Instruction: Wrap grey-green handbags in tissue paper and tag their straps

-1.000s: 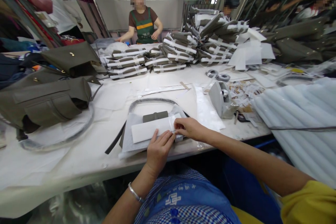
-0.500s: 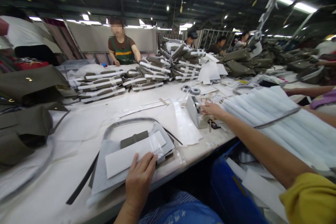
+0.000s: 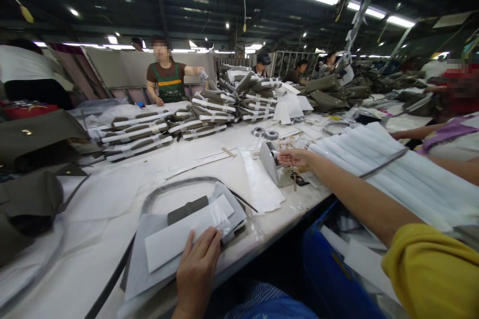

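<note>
1. The left hand [image 3: 198, 271] rests on the white strip [image 3: 168, 246], its fingers flat and side by side, thumb apart, clamped on nothing.
2. The strip lies over grey paper [image 3: 139, 281] on the near part of the counter [image 3: 189, 155], beside a dark piece [image 3: 187, 210].
3. The right hand [image 3: 295, 157] is at the dispenser [image 3: 268, 165], farther right; I cannot tell whether its fingers are clamped on anything.
4. The strip could skew if the left hand eases off, since clear tape [image 3: 221, 215] shows only toward its right end.
5. A hard, one-handed tug could tip the dispenser.
6. The strap [image 3: 114, 279], stretching near left, could snag and drag the paper.
</note>
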Action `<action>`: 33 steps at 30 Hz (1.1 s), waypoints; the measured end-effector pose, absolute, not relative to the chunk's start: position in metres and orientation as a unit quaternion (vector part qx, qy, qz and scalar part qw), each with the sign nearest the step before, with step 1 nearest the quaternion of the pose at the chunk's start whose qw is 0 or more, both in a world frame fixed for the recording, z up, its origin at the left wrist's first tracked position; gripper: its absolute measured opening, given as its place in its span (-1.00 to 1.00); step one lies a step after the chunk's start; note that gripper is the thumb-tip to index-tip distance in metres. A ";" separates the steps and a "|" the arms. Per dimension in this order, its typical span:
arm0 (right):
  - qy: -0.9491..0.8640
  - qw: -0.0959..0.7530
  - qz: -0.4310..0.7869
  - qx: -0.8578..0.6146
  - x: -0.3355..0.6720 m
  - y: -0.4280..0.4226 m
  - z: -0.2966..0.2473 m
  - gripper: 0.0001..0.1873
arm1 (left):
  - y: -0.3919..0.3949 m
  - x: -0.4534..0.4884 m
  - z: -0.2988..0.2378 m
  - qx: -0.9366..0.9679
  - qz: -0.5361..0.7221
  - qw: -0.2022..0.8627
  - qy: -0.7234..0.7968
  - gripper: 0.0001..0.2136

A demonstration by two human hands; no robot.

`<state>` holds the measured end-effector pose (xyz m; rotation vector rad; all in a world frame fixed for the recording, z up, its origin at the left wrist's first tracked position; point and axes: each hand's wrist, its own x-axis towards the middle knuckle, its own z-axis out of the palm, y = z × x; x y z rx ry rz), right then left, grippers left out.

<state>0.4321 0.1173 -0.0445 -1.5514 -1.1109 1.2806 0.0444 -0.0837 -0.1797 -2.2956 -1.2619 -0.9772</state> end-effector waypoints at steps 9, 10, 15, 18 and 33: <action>-0.384 0.473 0.489 -0.624 0.429 0.028 -0.035 -0.77 | -0.085 0.051 -0.173 -0.794 -0.378 0.148 -0.453 -0.74; -0.386 0.477 0.476 -0.629 0.428 0.014 -0.041 -0.76 | -0.085 0.051 -0.173 -0.793 -0.380 0.147 -0.452 -0.75; -0.429 0.483 0.363 -0.672 0.431 -0.024 -0.095 -0.57 | -0.085 0.051 -0.170 -0.795 -0.382 0.143 -0.450 -0.75; -0.474 0.468 0.289 -0.687 0.436 -0.022 -0.128 -0.50 | -0.085 0.051 -0.169 -0.796 -0.378 0.143 -0.452 -0.75; -0.714 0.258 0.003 -0.651 0.478 -0.020 -0.119 -0.78 | -0.086 0.046 -0.174 -0.814 -0.334 0.164 -0.446 -0.72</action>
